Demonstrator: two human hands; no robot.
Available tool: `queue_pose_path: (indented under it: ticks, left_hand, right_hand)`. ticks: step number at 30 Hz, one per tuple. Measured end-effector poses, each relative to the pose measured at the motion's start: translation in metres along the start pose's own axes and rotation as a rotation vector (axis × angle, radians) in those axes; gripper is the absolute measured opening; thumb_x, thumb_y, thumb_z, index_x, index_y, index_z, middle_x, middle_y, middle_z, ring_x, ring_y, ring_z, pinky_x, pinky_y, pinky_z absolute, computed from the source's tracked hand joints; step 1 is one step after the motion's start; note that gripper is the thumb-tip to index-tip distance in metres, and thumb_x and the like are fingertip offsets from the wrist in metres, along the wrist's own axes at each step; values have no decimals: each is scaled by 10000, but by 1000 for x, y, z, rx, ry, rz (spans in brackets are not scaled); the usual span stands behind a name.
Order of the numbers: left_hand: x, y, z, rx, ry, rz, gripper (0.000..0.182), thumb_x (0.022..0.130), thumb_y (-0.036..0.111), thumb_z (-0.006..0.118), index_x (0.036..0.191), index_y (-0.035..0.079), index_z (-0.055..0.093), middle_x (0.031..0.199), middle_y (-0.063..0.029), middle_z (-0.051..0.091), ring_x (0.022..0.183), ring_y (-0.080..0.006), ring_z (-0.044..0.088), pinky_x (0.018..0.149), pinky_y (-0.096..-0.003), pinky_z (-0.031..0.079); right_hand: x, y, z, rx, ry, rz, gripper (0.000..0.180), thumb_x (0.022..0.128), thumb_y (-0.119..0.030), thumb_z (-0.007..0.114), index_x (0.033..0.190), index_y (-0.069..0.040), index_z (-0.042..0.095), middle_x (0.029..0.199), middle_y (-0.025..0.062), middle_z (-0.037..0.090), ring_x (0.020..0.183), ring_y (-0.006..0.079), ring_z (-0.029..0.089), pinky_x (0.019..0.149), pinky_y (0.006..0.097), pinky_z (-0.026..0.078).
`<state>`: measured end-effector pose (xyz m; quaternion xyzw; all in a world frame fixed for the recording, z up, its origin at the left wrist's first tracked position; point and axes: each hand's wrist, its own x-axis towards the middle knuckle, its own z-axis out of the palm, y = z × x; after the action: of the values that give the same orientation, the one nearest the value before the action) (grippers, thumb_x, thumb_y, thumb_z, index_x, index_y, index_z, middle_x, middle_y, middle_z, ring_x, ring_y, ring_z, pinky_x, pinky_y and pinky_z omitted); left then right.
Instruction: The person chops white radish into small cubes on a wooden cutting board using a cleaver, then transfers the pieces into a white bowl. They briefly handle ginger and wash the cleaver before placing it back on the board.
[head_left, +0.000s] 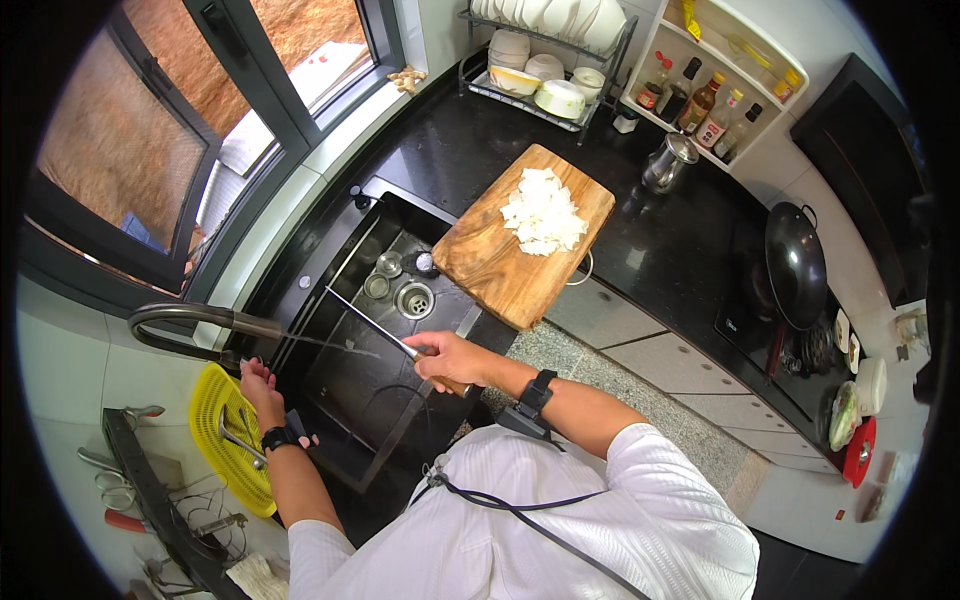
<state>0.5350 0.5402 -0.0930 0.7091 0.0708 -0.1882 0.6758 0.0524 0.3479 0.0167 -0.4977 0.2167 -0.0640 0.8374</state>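
My right hand (442, 358) is closed on the wooden handle of a kitchen knife (367, 319), whose blade reaches over the black sink (330, 397). At the base of the curved faucet (255, 324), my left hand (260, 382) touches what looks like its lever, mostly hidden by the fingers. A thin stream of water runs from the spout into the sink. Beyond the right hand, a wooden cutting board (487, 262) lies across the sink's corner and the counter edge, bearing a pile of white sliced food (544, 214). A drain strainer (415, 300) shows in the sink's bottom.
A yellow plastic basket (199, 420) with utensils stands left of the sink. At the back are a dish rack (525, 101) with bowls and plates, a shelf of bottles (697, 109) and a metal pot (669, 165). A wok (795, 262) rests at the right; an open window (135, 142) is at left.
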Motion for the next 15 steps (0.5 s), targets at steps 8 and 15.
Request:
queue_pose_path:
  ticks: [8, 15]
  left_hand:
    - [-24, -14, 18, -68, -19, 113, 387, 1123, 452, 518, 1250, 130, 692, 1073, 11, 657, 963, -146, 602, 869, -349, 511]
    - [-91, -57, 55, -174, -168, 67, 434, 1129, 444, 519, 1289, 69, 665, 1102, -17, 684, 967, -167, 645, 881, -348, 535]
  right_hand:
    - [-43, -2, -12, -118, 127, -206, 647, 985, -76, 678, 1593, -23, 464, 869, 41, 654, 640, 95, 620, 594, 279, 524]
    - [-138, 11, -87, -766, 809, -507, 598, 906, -198, 798, 1472, -127, 621, 1300, 186, 735, 1125, 322, 739, 964, 403, 584]
